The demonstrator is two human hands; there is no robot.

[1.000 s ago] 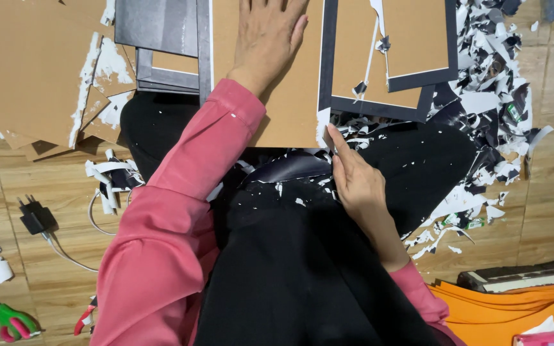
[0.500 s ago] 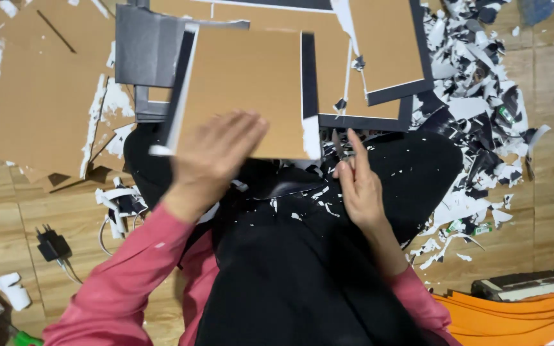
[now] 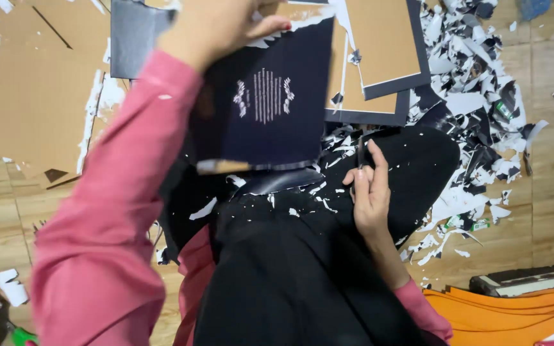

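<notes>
My left hand [image 3: 216, 24] grips the top edge of a dark navy covered board [image 3: 267, 102] and holds it lifted, its printed navy face turned up toward me. The pink sleeve crosses the left of the view. My right hand [image 3: 368, 189] rests on my black-clothed lap, fingers closed around a thin dark blade or tool [image 3: 360, 152] that points up from the fingers. Brown boards with navy borders [image 3: 379, 45] lie flat on the floor just beyond the lifted board.
A heap of torn navy and white paper scraps [image 3: 482, 109] covers the floor at the right. Large brown cardboard sheets [image 3: 27, 96] lie at the left. Orange sheets [image 3: 514, 314] are stacked at the lower right, with a dark flat object above them.
My left hand has picked the board up off the pile and flipped it, so its navy printed side faces me instead of the brown side. The right hand has stayed on my lap.
</notes>
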